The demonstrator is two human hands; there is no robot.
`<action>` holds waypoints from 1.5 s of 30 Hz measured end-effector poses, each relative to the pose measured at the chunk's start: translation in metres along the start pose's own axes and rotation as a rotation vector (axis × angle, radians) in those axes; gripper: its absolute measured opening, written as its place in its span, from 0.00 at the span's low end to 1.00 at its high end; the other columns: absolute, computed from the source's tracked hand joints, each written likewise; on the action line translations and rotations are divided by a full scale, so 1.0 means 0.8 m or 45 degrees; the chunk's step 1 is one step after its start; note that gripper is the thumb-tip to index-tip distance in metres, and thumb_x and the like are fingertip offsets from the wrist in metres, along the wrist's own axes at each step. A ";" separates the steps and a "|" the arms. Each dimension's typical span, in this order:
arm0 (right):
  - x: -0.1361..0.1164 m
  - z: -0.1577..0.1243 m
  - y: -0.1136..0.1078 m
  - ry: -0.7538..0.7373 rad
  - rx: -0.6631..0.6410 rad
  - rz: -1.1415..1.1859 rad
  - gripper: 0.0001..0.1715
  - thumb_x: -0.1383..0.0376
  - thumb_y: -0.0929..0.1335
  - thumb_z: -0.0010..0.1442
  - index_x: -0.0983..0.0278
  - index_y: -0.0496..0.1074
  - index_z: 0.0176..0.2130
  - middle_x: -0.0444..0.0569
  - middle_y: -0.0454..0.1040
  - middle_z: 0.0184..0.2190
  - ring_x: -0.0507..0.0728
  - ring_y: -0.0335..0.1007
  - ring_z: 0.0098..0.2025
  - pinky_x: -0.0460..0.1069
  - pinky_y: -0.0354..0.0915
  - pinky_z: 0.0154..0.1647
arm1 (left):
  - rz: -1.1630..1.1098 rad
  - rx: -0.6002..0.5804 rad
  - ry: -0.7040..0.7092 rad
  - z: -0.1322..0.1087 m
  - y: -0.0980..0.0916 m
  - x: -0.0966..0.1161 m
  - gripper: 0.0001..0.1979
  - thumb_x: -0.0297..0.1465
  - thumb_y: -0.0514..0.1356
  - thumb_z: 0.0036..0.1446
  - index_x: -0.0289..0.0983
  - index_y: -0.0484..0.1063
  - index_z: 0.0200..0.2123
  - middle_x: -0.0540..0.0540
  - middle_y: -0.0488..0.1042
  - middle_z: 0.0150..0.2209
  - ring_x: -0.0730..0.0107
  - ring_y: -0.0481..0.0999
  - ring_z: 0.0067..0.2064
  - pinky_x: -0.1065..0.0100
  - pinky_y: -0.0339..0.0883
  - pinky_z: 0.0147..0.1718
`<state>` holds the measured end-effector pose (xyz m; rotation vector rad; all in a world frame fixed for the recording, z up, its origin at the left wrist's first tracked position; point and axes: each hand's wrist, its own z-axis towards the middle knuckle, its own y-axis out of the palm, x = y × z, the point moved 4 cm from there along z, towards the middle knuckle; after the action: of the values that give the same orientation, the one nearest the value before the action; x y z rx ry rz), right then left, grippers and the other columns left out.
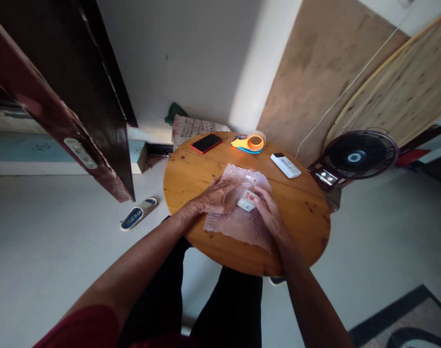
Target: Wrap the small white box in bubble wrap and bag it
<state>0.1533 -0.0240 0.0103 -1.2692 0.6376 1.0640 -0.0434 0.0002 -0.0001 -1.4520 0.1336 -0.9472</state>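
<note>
A sheet of clear bubble wrap [238,229] lies spread on the round wooden table [303,217]. On its middle sits a small white box [246,200] with a red mark and a patch of dark print. My left hand [219,195] is stretched out flat on the wrap, left of the box, its fingers pointing to the right and nothing in them. My right hand [270,210] is at the box's right side, thumb against its edge and fingers curled near its upper right corner. The far side of the box is hidden.
Toward the table's far edge are a red-edged phone [206,143], an orange tape dispenser [251,142] and a white device [285,165]. A dark fan [354,157] stands to the right. On the floor at left lies a slipper [138,213], near a dark door [78,96].
</note>
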 end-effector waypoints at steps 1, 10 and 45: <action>0.001 -0.001 0.001 0.019 -0.038 0.042 0.27 0.55 0.66 0.59 0.56 0.65 0.57 0.48 0.66 0.58 0.60 0.64 0.57 0.57 0.58 0.59 | 0.004 -0.008 -0.015 0.000 0.000 0.000 0.45 0.43 0.61 0.50 0.39 0.45 0.67 0.40 0.52 0.67 0.53 0.48 0.68 0.50 0.35 0.66; 0.015 -0.001 0.005 0.030 -0.058 0.154 0.32 0.59 0.71 0.54 0.58 0.63 0.57 0.51 0.67 0.57 0.60 0.66 0.56 0.57 0.60 0.58 | -0.001 -0.012 -0.017 -0.001 -0.002 0.001 0.44 0.45 0.60 0.51 0.42 0.44 0.67 0.42 0.51 0.68 0.54 0.48 0.68 0.51 0.35 0.66; 0.013 0.003 0.012 -0.142 -0.188 0.009 0.26 0.62 0.70 0.51 0.58 0.68 0.51 0.49 0.71 0.51 0.61 0.68 0.53 0.57 0.62 0.56 | -0.053 0.012 -0.020 0.003 0.005 -0.003 0.43 0.37 0.63 0.48 0.41 0.51 0.66 0.41 0.51 0.67 0.52 0.46 0.69 0.49 0.35 0.66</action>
<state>0.1487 -0.0189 -0.0026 -1.3247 0.4860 1.1970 -0.0415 0.0027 -0.0039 -1.4583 0.0875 -0.9692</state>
